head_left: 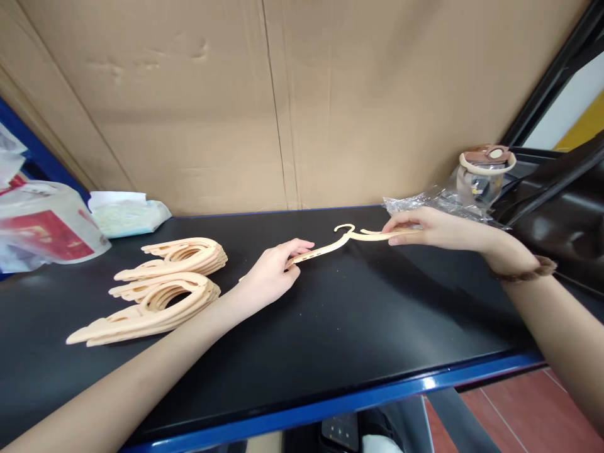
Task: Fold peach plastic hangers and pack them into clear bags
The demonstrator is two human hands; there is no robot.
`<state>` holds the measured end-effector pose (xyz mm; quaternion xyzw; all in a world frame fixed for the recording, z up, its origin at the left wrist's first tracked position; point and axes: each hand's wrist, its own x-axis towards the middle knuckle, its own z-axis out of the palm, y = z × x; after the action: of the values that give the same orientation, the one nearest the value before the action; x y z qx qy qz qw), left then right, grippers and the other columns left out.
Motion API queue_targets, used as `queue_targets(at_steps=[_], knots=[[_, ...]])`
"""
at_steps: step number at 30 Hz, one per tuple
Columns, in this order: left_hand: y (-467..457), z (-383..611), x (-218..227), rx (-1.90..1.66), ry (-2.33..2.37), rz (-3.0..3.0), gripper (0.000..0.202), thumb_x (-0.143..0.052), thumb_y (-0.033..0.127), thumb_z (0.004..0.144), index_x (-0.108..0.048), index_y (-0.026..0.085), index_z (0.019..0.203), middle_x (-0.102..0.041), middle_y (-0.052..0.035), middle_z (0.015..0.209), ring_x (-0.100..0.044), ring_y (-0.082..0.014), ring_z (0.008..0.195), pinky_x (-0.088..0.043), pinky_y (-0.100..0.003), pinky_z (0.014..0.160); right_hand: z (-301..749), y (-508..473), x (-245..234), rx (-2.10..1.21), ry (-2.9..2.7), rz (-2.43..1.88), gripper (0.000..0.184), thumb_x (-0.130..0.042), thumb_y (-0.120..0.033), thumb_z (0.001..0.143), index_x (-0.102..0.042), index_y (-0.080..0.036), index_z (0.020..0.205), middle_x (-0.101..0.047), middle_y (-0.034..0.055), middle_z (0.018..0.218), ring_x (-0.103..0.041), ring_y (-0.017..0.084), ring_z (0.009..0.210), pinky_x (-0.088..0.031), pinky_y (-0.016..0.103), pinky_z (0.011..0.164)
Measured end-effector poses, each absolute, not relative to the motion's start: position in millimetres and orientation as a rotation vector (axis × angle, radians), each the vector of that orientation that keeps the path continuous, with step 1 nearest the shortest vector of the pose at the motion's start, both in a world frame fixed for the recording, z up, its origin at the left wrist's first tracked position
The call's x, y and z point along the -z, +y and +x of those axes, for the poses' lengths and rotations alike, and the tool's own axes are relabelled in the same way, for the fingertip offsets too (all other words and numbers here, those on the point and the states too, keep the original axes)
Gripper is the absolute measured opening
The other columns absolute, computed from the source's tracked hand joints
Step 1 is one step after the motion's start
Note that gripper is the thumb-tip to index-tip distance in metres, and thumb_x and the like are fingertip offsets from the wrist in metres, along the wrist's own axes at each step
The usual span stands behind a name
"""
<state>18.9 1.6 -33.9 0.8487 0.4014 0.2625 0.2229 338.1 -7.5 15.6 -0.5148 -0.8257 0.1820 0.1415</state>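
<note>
A thin beige plastic hanger (346, 240) with a small hook on top is stretched out above the black tabletop (330, 327). My left hand (274, 272) pinches its left arm end. My right hand (427, 228) pinches its right arm end, fingers closed on it. Both hands are lifted slightly over the table's middle. Two stacks of folded beige hangers (160, 289) lie at the left, apart from my hands.
A pack of tissues (123, 214) and a red-and-white plastic bag (42, 229) sit at far left. Crinkled clear plastic (425, 202) and a jar with a tan-rimmed lid (484, 173) stand at back right. A cardboard wall (283, 100) closes the back. The blue table edge (377, 396) runs in front.
</note>
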Motion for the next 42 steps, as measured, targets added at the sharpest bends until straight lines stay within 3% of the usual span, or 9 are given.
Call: queue_targets(at_steps=[5, 8, 10, 14, 21, 26, 30, 34, 42], knots=[[-0.4, 20.6, 31.5, -0.651, 0.969, 2.449, 0.054, -0.038, -0.003, 0.071, -0.06, 0.022, 0.113, -0.068, 0.0004, 0.114, -0.06, -0.0163, 0.11, -0.045, -0.035, 0.097, 347.0, -0.5, -8.1, -0.58, -2.34, -1.397, 0.043, -0.056, -0.04, 0.081, -0.048, -0.022, 0.12, -0.067, 0.0066, 0.1, -0.062, 0.023, 0.092, -0.046, 0.037, 0.083], [-1.8, 21.5, 32.1, -0.632, 0.919, 2.589, 0.049, -0.036, -0.004, 0.077, -0.063, 0.025, 0.106, -0.072, 0.0041, 0.1, -0.062, -0.0144, 0.102, -0.036, -0.04, 0.107, 349.9, 4.5, -4.5, -0.301, -2.436, -1.477, 0.023, -0.05, -0.029, 0.079, -0.06, -0.021, 0.098, -0.067, 0.0067, 0.095, -0.062, 0.024, 0.089, -0.046, 0.038, 0.079], [-4.0, 22.1, 32.8, -0.677, 0.92, 2.663, 0.045, -0.038, 0.0, 0.081, -0.062, 0.026, 0.108, -0.068, 0.0029, 0.109, -0.059, -0.015, 0.105, -0.037, -0.039, 0.106, 349.2, 6.7, -2.7, -0.131, -2.491, -1.474, 0.02, -0.045, -0.024, 0.078, -0.062, -0.021, 0.087, -0.067, 0.0066, 0.09, -0.061, 0.024, 0.085, -0.046, 0.038, 0.076], [-10.8, 22.6, 29.8, -0.811, 1.302, 2.628, 0.029, -0.04, 0.023, 0.093, -0.056, 0.024, 0.118, -0.056, -0.0043, 0.126, -0.052, -0.0221, 0.114, -0.046, -0.039, 0.093, 343.0, 6.6, -0.3, -0.061, -2.522, -1.383, 0.022, -0.042, -0.023, 0.082, -0.062, -0.021, 0.088, -0.067, 0.0064, 0.092, -0.061, 0.023, 0.085, -0.047, 0.037, 0.075], [-12.4, 19.7, 25.8, -0.489, 1.601, 2.473, 0.048, -0.038, 0.06, 0.09, -0.059, 0.019, 0.106, -0.065, -0.0077, 0.106, -0.06, -0.0305, 0.099, -0.047, -0.045, 0.082, 329.3, 1.1, 0.2, -0.197, -2.522, -1.348, 0.02, -0.05, -0.031, 0.086, -0.064, -0.022, 0.097, -0.068, 0.0045, 0.093, -0.062, 0.022, 0.086, -0.046, 0.034, 0.074], [-9.0, 20.8, 31.6, -0.569, 1.302, 2.606, 0.021, -0.058, 0.038, 0.086, -0.061, 0.023, 0.101, -0.065, -0.0025, 0.105, -0.058, -0.0247, 0.101, -0.046, -0.039, 0.086, 320.1, -1.5, 3.5, -0.274, -2.511, -1.44, 0.019, -0.053, -0.032, 0.086, -0.065, -0.024, 0.1, -0.07, 0.0013, 0.089, -0.063, 0.02, 0.081, -0.046, 0.031, 0.07], [-11.5, 22.0, 32.0, -0.525, 1.092, 2.65, 0.029, -0.05, 0.013, 0.086, -0.057, 0.023, 0.113, -0.063, -0.002, 0.108, -0.057, -0.0195, 0.101, -0.046, -0.034, 0.087, 316.6, -1.2, 10.1, -0.128, -2.554, -1.31, 0.019, -0.05, -0.029, 0.089, -0.066, -0.022, 0.097, -0.065, 0.0061, 0.104, -0.061, 0.022, 0.092, -0.047, 0.036, 0.079], [-13.9, 21.1, 28.2, -0.49, 0.987, 2.704, 0.031, -0.045, 0.009, 0.088, -0.059, 0.024, 0.111, -0.062, -0.0021, 0.104, -0.056, -0.019, 0.101, -0.047, -0.033, 0.086, 319.3, 1.2, 14.7, 0.047, -2.557, -1.248, 0.019, -0.048, -0.025, 0.09, -0.067, -0.022, 0.092, -0.053, 0.0106, 0.123, -0.055, 0.025, 0.106, -0.045, 0.042, 0.089], [-9.2, 18.4, 31.1, -0.533, 0.948, 2.676, 0.032, -0.044, 0.009, 0.09, -0.066, 0.027, 0.106, -0.053, -0.0033, 0.13, -0.047, -0.0205, 0.12, -0.042, -0.039, 0.1, 318.3, 4.2, 19.6, 0.077, -2.575, -1.208, 0.015, -0.05, -0.02, 0.088, -0.065, -0.022, 0.086, -0.053, 0.0114, 0.12, -0.048, 0.029, 0.118, -0.043, 0.048, 0.093]])
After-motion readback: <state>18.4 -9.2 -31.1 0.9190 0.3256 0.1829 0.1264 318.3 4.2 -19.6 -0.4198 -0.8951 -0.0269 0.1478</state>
